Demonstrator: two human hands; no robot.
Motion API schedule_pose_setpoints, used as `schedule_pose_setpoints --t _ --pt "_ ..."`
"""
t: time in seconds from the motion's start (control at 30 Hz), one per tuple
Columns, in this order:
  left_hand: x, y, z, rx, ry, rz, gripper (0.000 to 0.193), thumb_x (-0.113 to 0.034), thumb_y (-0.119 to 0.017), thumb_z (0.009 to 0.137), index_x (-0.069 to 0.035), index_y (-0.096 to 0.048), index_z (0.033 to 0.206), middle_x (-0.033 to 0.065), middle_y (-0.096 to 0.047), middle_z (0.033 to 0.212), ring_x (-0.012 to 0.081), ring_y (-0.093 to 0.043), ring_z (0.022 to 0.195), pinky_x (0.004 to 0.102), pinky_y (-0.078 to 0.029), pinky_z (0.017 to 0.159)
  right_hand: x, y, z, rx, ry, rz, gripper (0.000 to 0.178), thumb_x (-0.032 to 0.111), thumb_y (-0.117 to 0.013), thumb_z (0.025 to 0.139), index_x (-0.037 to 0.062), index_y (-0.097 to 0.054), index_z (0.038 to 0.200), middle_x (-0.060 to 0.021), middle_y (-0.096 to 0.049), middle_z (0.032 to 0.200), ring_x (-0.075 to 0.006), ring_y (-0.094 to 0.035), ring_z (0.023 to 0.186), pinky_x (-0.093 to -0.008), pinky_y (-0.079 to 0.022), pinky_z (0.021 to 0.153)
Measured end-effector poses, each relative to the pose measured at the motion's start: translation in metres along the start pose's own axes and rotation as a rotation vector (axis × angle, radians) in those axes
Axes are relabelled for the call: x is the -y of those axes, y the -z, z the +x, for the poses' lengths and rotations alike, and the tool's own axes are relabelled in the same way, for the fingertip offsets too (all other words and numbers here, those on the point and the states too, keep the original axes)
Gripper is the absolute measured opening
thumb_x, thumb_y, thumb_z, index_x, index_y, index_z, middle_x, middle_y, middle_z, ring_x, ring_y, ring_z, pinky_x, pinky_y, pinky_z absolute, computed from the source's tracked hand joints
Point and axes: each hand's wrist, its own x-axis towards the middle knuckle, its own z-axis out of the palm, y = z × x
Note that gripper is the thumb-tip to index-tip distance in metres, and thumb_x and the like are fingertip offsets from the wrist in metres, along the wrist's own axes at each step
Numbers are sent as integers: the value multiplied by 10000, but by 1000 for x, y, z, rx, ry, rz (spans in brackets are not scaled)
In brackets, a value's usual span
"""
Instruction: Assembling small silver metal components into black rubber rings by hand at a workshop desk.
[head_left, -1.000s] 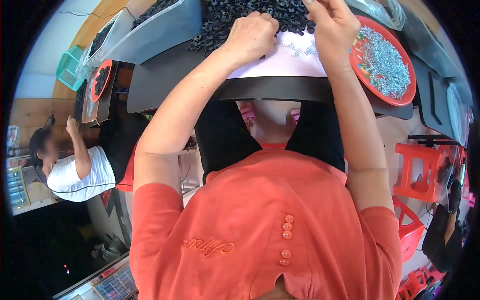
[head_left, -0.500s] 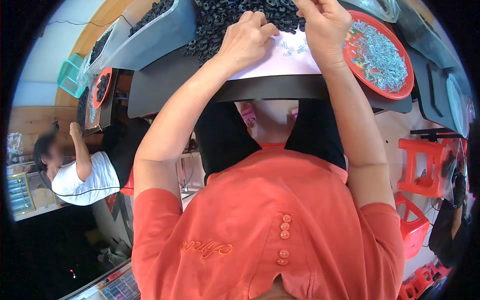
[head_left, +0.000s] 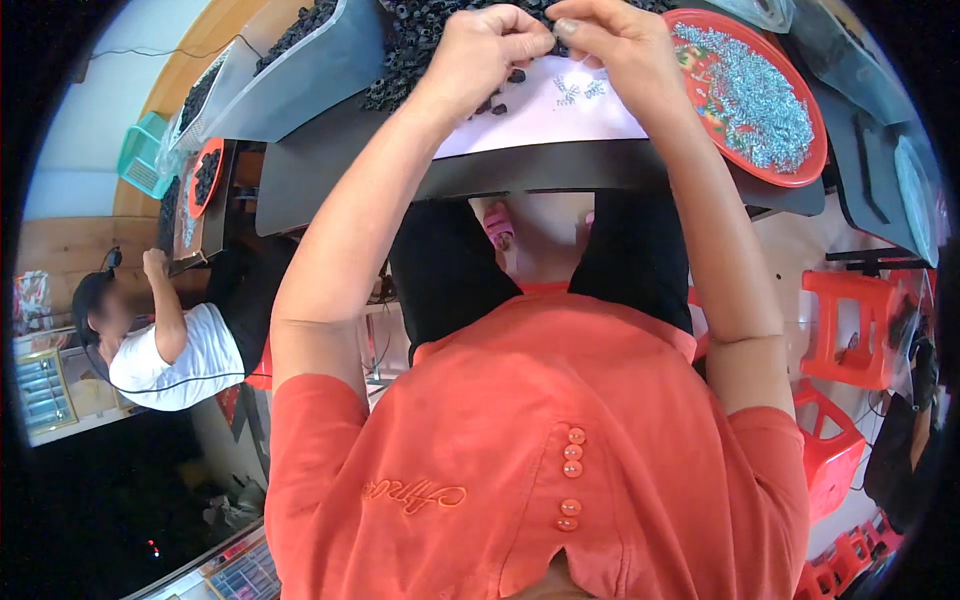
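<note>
My left hand point(head_left: 485, 55) and my right hand point(head_left: 628, 50) meet at the far side of a white sheet point(head_left: 540, 122), fingertips pinched close together. Whatever sits between them is too small and covered to make out. Beyond and beside the left hand spreads a pile of small black plastic parts point(head_left: 405, 70); a few loose ones lie on the sheet below its fingers. Small silvery springs point(head_left: 580, 90) are scattered on the sheet between my wrists. To the right of my right hand, a red round tray point(head_left: 815, 140) carries a heap of similar springs point(head_left: 765, 105).
A translucent bin point(head_left: 320, 75) of black parts stands left on the dark table point(head_left: 330, 170). Farther left, a person in a white shirt point(head_left: 195, 355) sits by another work surface with a red plate point(head_left: 207, 175). Red stools point(head_left: 850, 325) stand at right.
My left hand has lifted off the sheet toward the far side, and my right hand has come in left to meet it. Some black parts now show on the sheet.
</note>
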Motion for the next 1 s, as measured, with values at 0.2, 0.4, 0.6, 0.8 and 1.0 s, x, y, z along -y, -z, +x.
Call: schedule_pose_setpoints --t 0.2,0.4,0.6,0.8,1.0 --pt "7 9 8 231 32 -640 155 -140 -631 882 -22 -599 788 30 -545 598 108 -439 449 242 -329 403 1 3 5 205 -153 389 108 55 -665 836 -11 -667 921 -32 -655 772 -79 -574 680 -222 -461 600" --pt "11 10 4 -79 -162 327 160 -184 -710 756 -37 -683 813 78 -609 826 240 -601 779 362 -490 718 -15 1 5 47 -188 279 73 12 -665 811 -9 -665 881 -35 -641 725 -75 -564 638 -220 -456 576" --pt "54 3 14 -88 -644 1093 250 -281 -688 769 -58 -709 880 114 -664 934 293 -620 915 422 -519 787 -15 -2 1 -8 -131 228 94 6 -662 803 -7 -667 896 -24 -634 716 -77 -564 636 -218 -453 576" --pt "54 -2 26 -8 -718 1263 208 -165 -616 767 -14 -693 888 159 -661 922 320 -623 911 429 -532 757 -22 -3 -5 -28 -133 215 99 18 -668 800 -11 -666 895 -19 -632 720 -71 -560 648 -216 -451 582" --pt "61 2 31 -71 -908 1287 135 -152 -595 819 -28 -646 805 124 -645 829 297 -631 822 409 -543 687 -23 -3 -5 -30 -179 229 92 24 -671 798 -9 -664 884 -20 -632 725 -71 -561 656 -214 -449 587"
